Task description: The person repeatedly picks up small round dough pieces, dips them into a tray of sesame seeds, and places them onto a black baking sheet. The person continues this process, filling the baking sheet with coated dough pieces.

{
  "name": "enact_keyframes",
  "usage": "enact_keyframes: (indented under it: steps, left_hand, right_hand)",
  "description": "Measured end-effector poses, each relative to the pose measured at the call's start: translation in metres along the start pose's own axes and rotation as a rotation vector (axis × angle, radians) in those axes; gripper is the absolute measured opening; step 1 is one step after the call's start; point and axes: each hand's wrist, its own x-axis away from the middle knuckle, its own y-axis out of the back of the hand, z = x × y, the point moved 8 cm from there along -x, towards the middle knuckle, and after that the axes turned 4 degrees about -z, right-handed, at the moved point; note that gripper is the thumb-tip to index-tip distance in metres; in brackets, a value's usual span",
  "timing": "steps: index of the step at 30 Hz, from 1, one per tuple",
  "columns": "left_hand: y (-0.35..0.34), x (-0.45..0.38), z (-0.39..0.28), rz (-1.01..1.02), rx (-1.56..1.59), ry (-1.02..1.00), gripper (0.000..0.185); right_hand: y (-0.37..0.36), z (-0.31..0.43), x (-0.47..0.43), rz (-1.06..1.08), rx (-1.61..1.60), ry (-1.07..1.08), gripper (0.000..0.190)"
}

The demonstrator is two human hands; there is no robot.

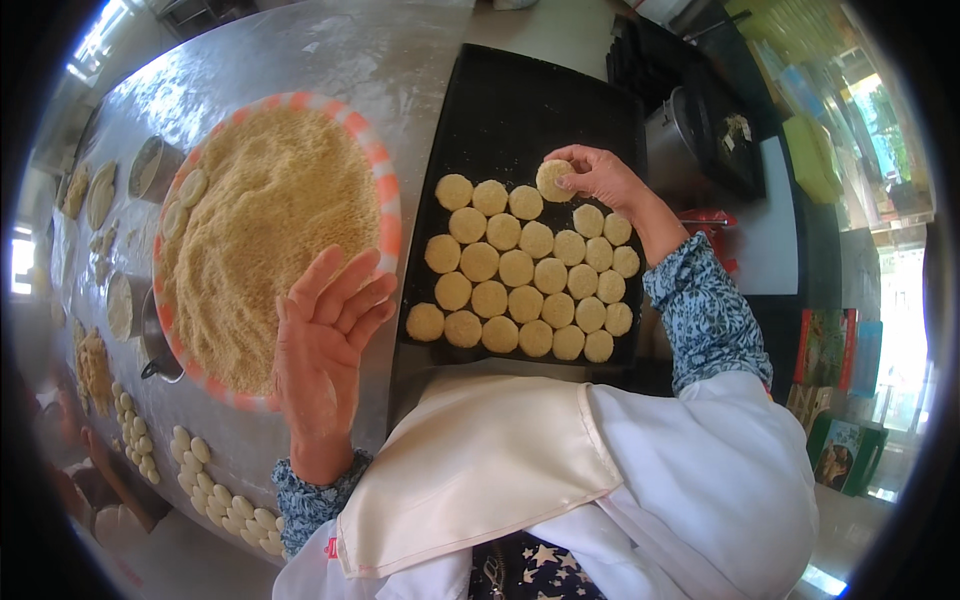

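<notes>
My right hand point(604, 180) grips a round, crumb-coated dough cake point(553, 178) between thumb and fingers, over a gap in the back row on the black baking tray point(547, 105). Rows of similar coated cakes point(517, 268) cover the tray's near part. My left hand point(326, 330) is held palm up with fingers spread and nothing in it. Behind it stands a wide basin with an orange-and-white rim point(386, 187), full of pale yellow crumbs point(277, 202). Two smooth, uncoated dough rounds point(184, 204) lie at the left side of the crumbs.
Plain dough pieces point(225, 510) lie in groups on the metal table point(405, 67). Metal containers point(155, 169) and lumps of dough point(101, 195) stand left of the basin. Another person's arm point(112, 472) shows at lower left. A lidded metal pot point(670, 142) stands right of the tray.
</notes>
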Motion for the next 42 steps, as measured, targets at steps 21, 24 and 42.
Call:
enact_keyframes:
  steps: [21,24,42]
  left_hand:
    - [-0.052,-0.022,0.040,0.041,-0.113,0.134,0.056]
    - [-0.052,-0.019,0.035,0.047,-0.086,0.120,0.056]
    - [0.156,-0.005,-0.193,-0.521,-1.029,-0.550,0.032]
  right_hand:
    - [-0.001,-0.071,0.021,-0.256,0.924,0.350,0.067]
    - [-0.025,-0.076,0.044,-0.237,1.066,0.431,0.086]
    - [-0.084,0.100,0.027,-0.458,0.793,0.896,0.060]
